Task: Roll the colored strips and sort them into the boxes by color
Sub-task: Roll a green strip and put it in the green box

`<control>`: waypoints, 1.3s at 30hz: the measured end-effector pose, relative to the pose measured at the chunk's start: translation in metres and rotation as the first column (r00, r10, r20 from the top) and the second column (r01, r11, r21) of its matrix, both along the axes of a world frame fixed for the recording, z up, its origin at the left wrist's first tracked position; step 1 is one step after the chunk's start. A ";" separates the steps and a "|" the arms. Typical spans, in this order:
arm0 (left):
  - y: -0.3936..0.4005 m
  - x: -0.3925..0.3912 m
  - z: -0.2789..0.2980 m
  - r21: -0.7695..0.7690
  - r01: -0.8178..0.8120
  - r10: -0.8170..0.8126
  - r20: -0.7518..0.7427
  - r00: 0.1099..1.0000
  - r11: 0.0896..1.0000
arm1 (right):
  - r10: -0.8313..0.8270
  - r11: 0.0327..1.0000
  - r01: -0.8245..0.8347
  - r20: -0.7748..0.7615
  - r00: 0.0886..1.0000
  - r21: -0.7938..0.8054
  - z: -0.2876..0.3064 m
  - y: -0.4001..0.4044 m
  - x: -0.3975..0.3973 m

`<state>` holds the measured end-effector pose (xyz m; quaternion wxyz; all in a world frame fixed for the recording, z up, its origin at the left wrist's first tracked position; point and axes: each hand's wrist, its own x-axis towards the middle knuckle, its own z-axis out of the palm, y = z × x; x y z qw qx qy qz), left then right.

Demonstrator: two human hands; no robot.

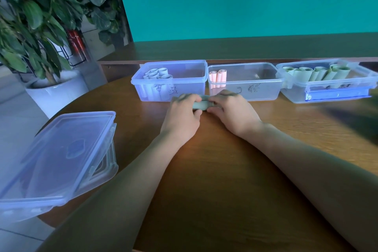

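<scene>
Head view: left of the middle clear plastic box holding pink rolls stands the blue-roll box. Just before the middle box, the left hand and right hand pinch a pale-green rolled strip, long axis left-right. The green-roll box lies right, nearer the right hand.

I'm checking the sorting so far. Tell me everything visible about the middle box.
The middle box is a clear plastic rectangular tub, lidless and upright on the wooden table, between two similar boxes. Two pink rolls stand at its left end; the rest looks nearly empty. Dark handwriting marks its front wall.
</scene>
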<state>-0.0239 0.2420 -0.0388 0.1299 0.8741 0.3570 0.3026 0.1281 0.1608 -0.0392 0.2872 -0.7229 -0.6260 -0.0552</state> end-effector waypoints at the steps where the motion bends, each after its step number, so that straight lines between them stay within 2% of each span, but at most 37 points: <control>1: 0.003 0.001 0.000 -0.014 0.002 -0.001 0.017 1.000 1.000 | 0.004 1.000 -0.004 -0.003 1.000 0.002 0.000 0.000 0.000; 8: -0.001 -0.002 0.002 -0.059 0.008 -0.004 0.064 0.998 0.998 | 0.058 0.998 -0.058 -0.001 0.998 0.025 0.000 -0.008 0.000; 16: -0.035 -0.031 0.001 -0.051 0.119 -0.119 0.003 0.993 0.992 | 0.180 0.984 -0.181 -0.023 0.983 -0.001 0.002 -0.054 -0.005; 21: -0.043 -0.034 -0.001 -0.038 0.105 -0.107 -0.041 0.993 0.994 | 0.180 0.984 -0.180 -0.051 0.982 -0.004 0.001 -0.063 -0.010; 25: -0.037 -0.031 -0.001 -0.020 0.085 -0.086 -0.009 0.996 0.996 | 0.152 0.985 -0.147 -0.049 0.987 0.084 -0.001 -0.057 -0.011; 30: -0.033 -0.028 0.001 0.019 0.088 -0.089 0.083 0.993 0.996 | 0.197 0.971 -0.189 -0.046 0.979 0.145 -0.006 -0.048 -0.010; 32: -0.033 -0.029 0.001 0.053 0.105 -0.111 0.135 0.985 0.993 | 0.201 0.974 -0.192 -0.062 0.978 0.123 -0.007 -0.044 -0.007; 39: -0.026 -0.026 -0.001 0.023 0.108 -0.109 0.085 0.990 0.994 | 0.165 0.986 -0.164 -0.050 0.985 0.008 -0.008 -0.032 -0.002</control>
